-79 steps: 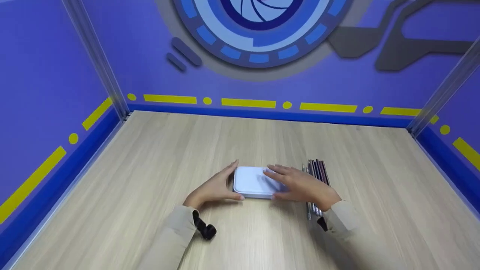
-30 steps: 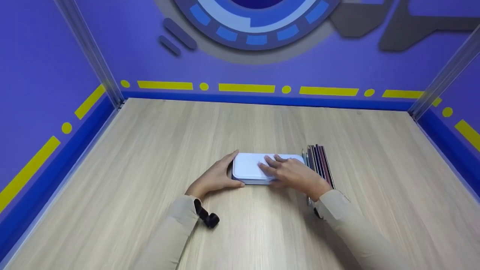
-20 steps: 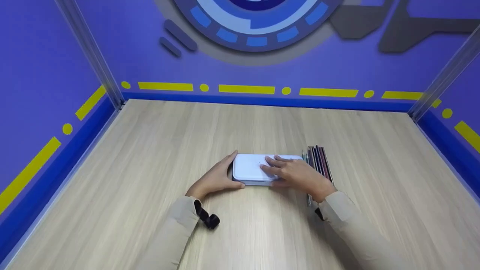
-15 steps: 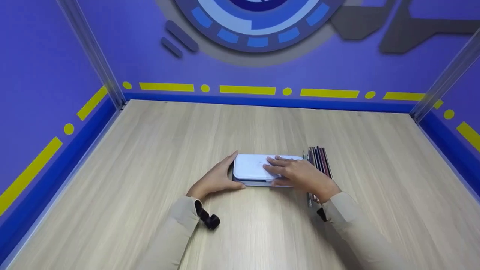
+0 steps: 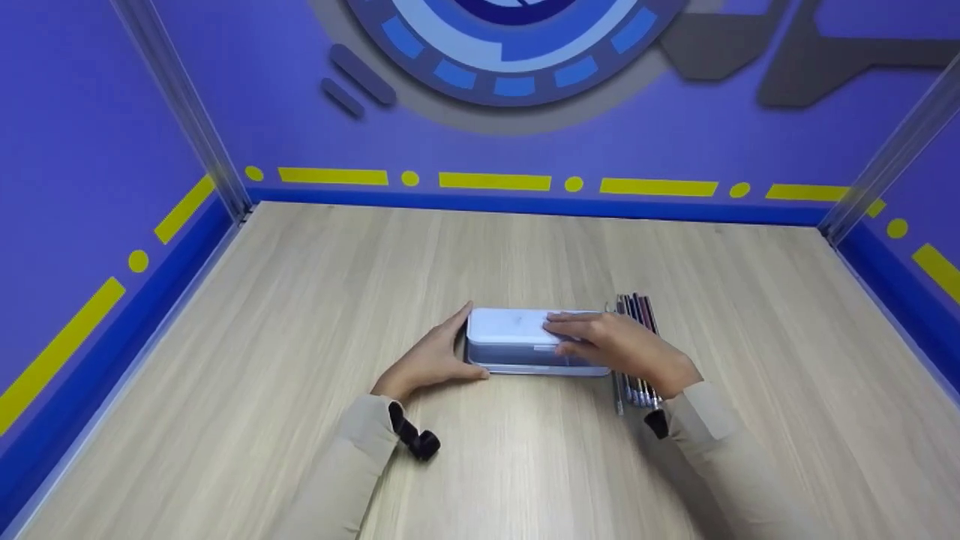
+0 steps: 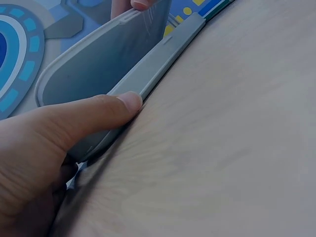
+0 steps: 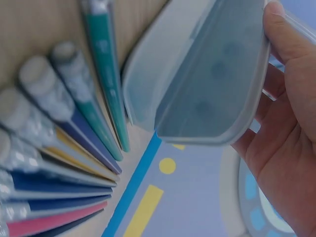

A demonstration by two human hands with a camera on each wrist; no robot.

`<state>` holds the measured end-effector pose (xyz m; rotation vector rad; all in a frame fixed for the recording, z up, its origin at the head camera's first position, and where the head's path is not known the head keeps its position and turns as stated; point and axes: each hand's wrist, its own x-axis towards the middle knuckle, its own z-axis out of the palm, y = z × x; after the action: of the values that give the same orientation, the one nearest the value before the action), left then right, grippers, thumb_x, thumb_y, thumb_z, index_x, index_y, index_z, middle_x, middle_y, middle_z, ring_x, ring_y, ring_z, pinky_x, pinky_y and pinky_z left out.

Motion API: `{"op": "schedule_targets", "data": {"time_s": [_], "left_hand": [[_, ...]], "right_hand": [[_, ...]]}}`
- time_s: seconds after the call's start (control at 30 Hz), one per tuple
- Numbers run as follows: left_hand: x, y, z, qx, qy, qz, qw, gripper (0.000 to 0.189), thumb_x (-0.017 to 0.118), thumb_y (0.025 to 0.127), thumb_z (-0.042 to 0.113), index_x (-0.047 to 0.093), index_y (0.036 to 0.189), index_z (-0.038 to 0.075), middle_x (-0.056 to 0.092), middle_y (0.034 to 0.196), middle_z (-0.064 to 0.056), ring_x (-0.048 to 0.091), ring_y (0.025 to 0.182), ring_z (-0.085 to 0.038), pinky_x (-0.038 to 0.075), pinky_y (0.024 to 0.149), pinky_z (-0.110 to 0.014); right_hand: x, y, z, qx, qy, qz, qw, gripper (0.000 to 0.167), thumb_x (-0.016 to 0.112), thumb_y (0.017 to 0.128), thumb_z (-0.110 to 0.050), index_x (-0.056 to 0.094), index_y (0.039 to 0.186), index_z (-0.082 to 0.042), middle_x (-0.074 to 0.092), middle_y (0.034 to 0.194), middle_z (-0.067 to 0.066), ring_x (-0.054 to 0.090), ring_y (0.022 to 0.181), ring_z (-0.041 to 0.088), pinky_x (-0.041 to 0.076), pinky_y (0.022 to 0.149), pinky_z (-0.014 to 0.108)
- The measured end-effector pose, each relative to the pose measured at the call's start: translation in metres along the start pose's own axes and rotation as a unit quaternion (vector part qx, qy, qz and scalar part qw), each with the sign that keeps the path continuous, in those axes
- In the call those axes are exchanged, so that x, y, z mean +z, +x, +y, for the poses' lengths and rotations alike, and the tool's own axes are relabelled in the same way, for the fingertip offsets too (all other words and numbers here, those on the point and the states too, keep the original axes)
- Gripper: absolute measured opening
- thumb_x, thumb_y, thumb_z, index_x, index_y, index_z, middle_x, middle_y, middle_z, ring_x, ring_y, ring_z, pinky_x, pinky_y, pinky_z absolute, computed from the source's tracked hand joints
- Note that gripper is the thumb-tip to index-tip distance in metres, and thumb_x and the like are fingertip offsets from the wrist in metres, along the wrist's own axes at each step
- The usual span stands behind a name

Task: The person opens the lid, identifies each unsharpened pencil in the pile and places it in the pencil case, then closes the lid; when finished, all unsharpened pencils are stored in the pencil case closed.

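Observation:
A white pencil case (image 5: 540, 370) lies on the table with its lid (image 5: 506, 324) tilted up from the front edge. My left hand (image 5: 431, 356) grips the base's left end, thumb at the front and a finger at the far corner; its thumb (image 6: 131, 101) presses the base's side in the left wrist view. My right hand (image 5: 630, 349) pinches the lid's front edge toward the right, fingers over the top. In the right wrist view its thumb (image 7: 284, 32) is on the lid's rim, and the grey inside of the case (image 7: 212, 84) shows.
Several pencils (image 5: 640, 306) lie side by side just right of the case, partly under my right hand and forearm. The right wrist view shows their ends (image 7: 37, 74) close by. A blue wall (image 5: 480, 150) stands behind the wooden table (image 5: 360, 270).
The lid, flat on the case earlier, has lifted at its front edge. My right hand has shifted a little right and rolled back with it. My left hand keeps its hold at the left end.

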<state>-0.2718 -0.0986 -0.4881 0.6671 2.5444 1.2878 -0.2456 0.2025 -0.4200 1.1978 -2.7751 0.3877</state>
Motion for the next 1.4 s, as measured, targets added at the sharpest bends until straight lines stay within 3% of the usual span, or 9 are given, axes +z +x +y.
{"op": "schedule_targets", "data": {"time_s": [0.4, 0.77, 1.4], "left_hand": [[-0.001, -0.001, 0.001, -0.007, 0.005, 0.002, 1.0000, 0.120, 0.086, 0.068, 0.038, 0.009, 0.155, 0.010, 0.020, 0.160, -0.011, 0.021, 0.146, -0.027, 0.020, 0.120, -0.042], [0.000, 0.001, -0.003, 0.002, 0.012, 0.007, 0.9999, 0.121, 0.087, 0.067, 0.036, 0.010, 0.155, 0.008, 0.021, 0.159, -0.013, 0.023, 0.146, -0.027, 0.021, 0.120, -0.041], [-0.002, -0.001, 0.001, 0.005, 0.012, -0.001, 0.9999, 0.123, 0.087, 0.067, 0.038, 0.006, 0.155, 0.007, 0.022, 0.159, -0.009, 0.020, 0.147, -0.023, 0.020, 0.120, -0.039]], "right_hand": [[-0.015, -0.007, 0.018, 0.015, 0.050, 0.012, 0.9986, 0.037, 0.061, 0.094, -0.025, 0.064, 0.126, -0.007, 0.067, 0.123, 0.010, 0.064, 0.112, 0.025, 0.054, 0.092, 0.040], [-0.022, -0.014, 0.030, 0.053, 0.086, 0.024, 0.9947, 0.034, 0.061, 0.093, -0.024, 0.067, 0.122, -0.007, 0.070, 0.116, 0.008, 0.067, 0.107, 0.024, 0.055, 0.088, 0.040], [-0.027, -0.019, 0.045, 0.055, 0.083, 0.087, 0.9912, 0.022, 0.067, 0.089, -0.014, 0.073, 0.108, -0.004, 0.074, 0.102, 0.008, 0.070, 0.095, 0.024, 0.058, 0.080, 0.038]]}}
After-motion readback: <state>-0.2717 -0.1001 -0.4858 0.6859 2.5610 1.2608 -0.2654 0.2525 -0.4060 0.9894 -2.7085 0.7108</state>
